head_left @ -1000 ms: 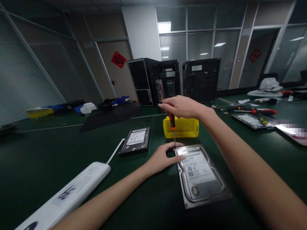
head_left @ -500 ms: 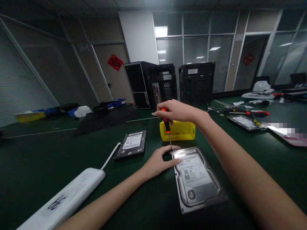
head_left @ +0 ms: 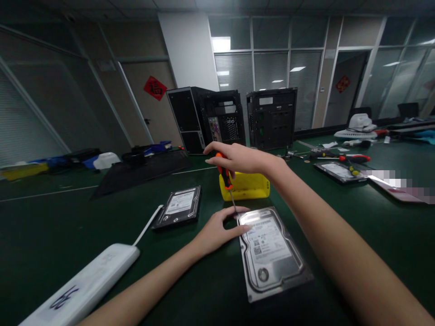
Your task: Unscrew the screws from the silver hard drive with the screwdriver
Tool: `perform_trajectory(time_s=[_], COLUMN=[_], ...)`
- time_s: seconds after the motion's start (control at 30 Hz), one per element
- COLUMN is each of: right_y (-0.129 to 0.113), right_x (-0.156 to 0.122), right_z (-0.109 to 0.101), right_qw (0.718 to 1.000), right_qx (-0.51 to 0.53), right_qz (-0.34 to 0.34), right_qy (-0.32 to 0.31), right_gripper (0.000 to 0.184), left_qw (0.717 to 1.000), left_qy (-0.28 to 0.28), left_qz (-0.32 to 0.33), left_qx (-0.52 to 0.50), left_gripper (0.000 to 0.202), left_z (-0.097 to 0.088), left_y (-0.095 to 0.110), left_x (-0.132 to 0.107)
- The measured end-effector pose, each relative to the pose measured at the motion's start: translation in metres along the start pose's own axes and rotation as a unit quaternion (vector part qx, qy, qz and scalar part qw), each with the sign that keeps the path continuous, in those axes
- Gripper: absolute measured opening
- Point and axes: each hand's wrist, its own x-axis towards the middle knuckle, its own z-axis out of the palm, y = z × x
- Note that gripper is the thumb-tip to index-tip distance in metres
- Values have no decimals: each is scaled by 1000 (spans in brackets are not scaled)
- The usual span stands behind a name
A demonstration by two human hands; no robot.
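Note:
A silver hard drive (head_left: 273,253) with a white label lies label up on the green table in front of me. My left hand (head_left: 220,230) steadies its far left corner, thumb on the label side and fingers curled along the far edge. My right hand (head_left: 234,158) is closed on a screwdriver (head_left: 225,177) with an orange and black handle. The shaft slants down, and its tip meets the drive's far left corner, close to my left fingers. What the tip sits in is too small to make out. Right behind the screwdriver stands a yellow bin (head_left: 249,188).
A second hard drive (head_left: 180,206) lies to the left, near a white power strip (head_left: 84,280) and its cord. Black computer cases (head_left: 272,117) stand at the back. On the right are another drive (head_left: 340,171), pliers (head_left: 355,158) and loose tools.
The whole view has shifted, so everything sits further left. The screwdriver's handle now leans more to the left, with its tip still at the drive's corner. My left hand keeps its hold.

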Motion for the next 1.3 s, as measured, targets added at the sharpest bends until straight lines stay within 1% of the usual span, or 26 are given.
perform_trajectory(time_s=[0.1,0.2,0.27,0.4,0.53,0.6,0.7,0.8,0.9,1.0,1.1,1.2,1.3], right_y=[1,1,-1,-5,-6,-5,-2,0,1,0,-3,-6,-7], right_x=[0,0,0,0,2,3,2,0,0,-2,-4,-5,-5], right_z=[0,-1,-2,-3,-3,-2,0,1,-1,-3,-6,-7,-8], right_qw=[1000,1000,999,999,997,997,999,997,995,997,998,998,998], right_qx=[-11,-2,13,23,52,40,-12,-56,-89,-76,-52,-52,-59], right_qz=[-1,7,9,-18,-33,-41,-49,-41,-26,-15,-3,4,-1], right_qy=[-13,-27,-32,-33,-47,-41,0,22,18,4,-18,-30,-33], right_gripper=[34,38,40,34,31,30,27,30,38,46,37,28,32], left_qw=[1000,1000,1000,1000,1000,1000,1000,1000,1000,1000,1000,1000,1000], left_qy=[7,25,21,-2,21,25,25,24,22,24,26,22,18], left_qz=[8,11,8,3,13,16,12,14,11,7,7,8,9], left_qx=[1,6,7,7,1,0,3,5,9,10,6,2,0], left_gripper=[46,45,45,46,45,45,45,45,46,46,47,47,46], left_z=[2,4,3,1,3,5,5,5,5,5,5,5,5], left_y=[-5,-10,-9,-5,-8,-11,-12,-9,-6,-4,-4,-4,-3], left_x=[2,3,3,1,3,3,3,1,0,0,0,-1,-1])
